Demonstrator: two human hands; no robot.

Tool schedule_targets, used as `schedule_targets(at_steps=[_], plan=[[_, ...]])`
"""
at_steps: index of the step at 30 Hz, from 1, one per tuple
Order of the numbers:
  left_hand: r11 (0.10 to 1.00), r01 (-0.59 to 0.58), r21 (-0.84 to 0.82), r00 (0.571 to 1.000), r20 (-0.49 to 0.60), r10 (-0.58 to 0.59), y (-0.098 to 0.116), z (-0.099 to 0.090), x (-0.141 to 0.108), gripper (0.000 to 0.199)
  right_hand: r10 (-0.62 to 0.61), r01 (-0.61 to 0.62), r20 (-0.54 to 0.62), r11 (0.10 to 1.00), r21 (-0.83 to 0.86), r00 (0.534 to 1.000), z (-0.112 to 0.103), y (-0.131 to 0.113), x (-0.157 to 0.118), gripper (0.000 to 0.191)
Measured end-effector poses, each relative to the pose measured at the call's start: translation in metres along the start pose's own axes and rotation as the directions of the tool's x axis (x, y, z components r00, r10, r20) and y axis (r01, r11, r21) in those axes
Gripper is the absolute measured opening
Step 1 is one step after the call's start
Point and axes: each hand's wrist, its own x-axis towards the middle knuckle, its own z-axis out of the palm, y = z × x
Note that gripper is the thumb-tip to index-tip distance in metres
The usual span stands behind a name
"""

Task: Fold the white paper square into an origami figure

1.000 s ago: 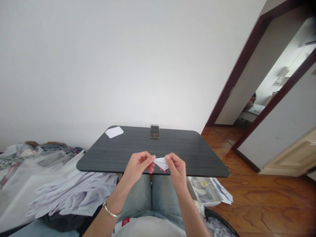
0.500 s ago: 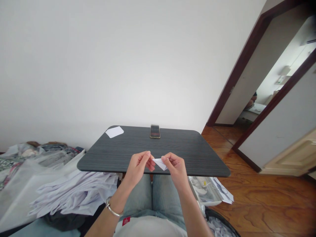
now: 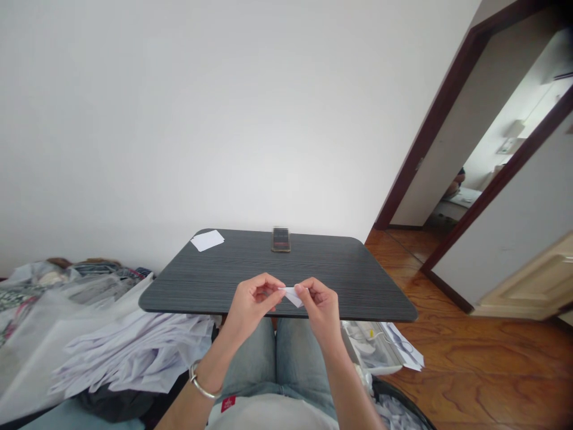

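A small folded piece of white paper (image 3: pixel 293 296) is held up between my two hands, above the near edge of the dark table (image 3: pixel 215 269). My left hand (image 3: pixel 255 300) pinches its left tip between thumb and forefinger. On the other side, my right hand (image 3: pixel 319 301) grips the paper with the thumb on top; the fingers behind it are partly hidden. The paper has a pointed, triangular shape.
Some flat white paper sheets (image 3: pixel 208 240) lie at the table's far left corner. A phone (image 3: pixel 281 239) stands near the back edge. Left of the table are piled white cloth (image 3: pixel 134 352) and plastic bags; to the right, a white tray (image 3: pixel 373 349) of small items.
My left hand has moved right and its thumb and forefinger have closed on the paper's left tip. My right hand keeps its grip, almost in the same place.
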Motion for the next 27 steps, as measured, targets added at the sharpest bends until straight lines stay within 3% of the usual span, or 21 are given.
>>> schedule_targets(at_steps=[8,12,17,27], plan=[[0.994,0.059,-0.096,0.998,-0.003,-0.060,-0.0031,0.0003,0.0032,0.018,-0.014,0.013,-0.022,0.999,-0.034,1.000,0.0005,0.0057,0.0007,0.023],[0.988,0.012,-0.154,1.000,-0.014,-0.014,-0.0037,0.0003,0.0023,0.019,-0.022,0.021,-0.029,0.999,-0.030,0.999,0.0006,0.0036,0.0008,0.022],[0.994,-0.018,-0.112,1.000,-0.011,0.017,-0.0034,-0.0001,0.0009,0.017,-0.033,0.031,-0.041,0.999,-0.038,0.999,0.0006,0.0030,-0.0001,0.022],[0.978,0.072,-0.195,0.997,0.010,-0.071,0.0017,0.0014,0.0024,0.019,-0.030,0.034,-0.054,0.997,0.066,0.998,0.0023,0.0047,-0.0002,0.016]])
